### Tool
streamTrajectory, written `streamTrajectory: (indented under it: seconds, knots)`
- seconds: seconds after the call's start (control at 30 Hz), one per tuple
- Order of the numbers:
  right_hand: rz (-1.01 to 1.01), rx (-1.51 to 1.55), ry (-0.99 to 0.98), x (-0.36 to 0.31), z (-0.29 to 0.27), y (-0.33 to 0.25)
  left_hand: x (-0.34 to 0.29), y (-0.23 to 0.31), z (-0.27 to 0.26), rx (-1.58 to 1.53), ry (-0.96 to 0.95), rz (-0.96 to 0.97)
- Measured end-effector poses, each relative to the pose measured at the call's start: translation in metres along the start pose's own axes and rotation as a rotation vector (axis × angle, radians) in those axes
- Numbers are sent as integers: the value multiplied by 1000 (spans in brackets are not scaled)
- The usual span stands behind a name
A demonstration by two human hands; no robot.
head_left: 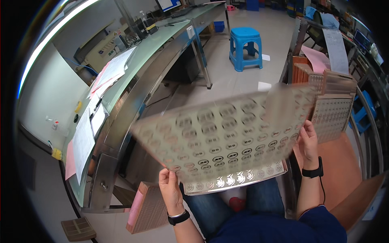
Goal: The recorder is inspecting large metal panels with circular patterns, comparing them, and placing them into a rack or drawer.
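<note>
A large flat circuit-board panel (231,143) with rows of round copper patterns is held tilted in front of me, its upper part smeared by motion. At its lower left corner, my left hand (172,192) pinches the edge between thumb and fingers. My right hand (308,146) grips the right edge; some of its fingers are hidden. Beneath it, just above my thighs, lies a second panel (231,182) with shiny round patterns, partly covered by the raised one. I cannot tell whether the two panels touch.
To the left runs a glass-topped bench (137,60) with papers (85,135) and a pen. A panel stack (150,206) with a pink sheet stands on the floor at lower left. More panels (332,113) fill the cart at right. A blue stool (245,48) stands ahead.
</note>
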State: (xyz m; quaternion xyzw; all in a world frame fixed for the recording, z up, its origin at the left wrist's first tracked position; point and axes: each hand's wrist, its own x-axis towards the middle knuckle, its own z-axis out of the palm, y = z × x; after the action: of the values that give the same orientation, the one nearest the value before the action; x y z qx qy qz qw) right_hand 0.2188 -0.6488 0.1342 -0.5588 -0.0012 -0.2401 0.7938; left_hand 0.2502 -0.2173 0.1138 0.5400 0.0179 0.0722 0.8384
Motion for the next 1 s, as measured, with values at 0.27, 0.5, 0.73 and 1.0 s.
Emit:
streamTrajectory:
  seconds: [0.27,0.5,0.73,1.0]
  knots:
    - [130,522,6,-3,-24,45,-3,6,26,-86,51,-54]
    - [368,654,115,-9,-30,47,-10,10,18,-367,-2,-120]
    - [132,398,91,-15,20,5,-10,-2,8,-202,37,-93]
    - [617,308,-172,-23,-22,14,-13,-5,-1,-23,1,-164]
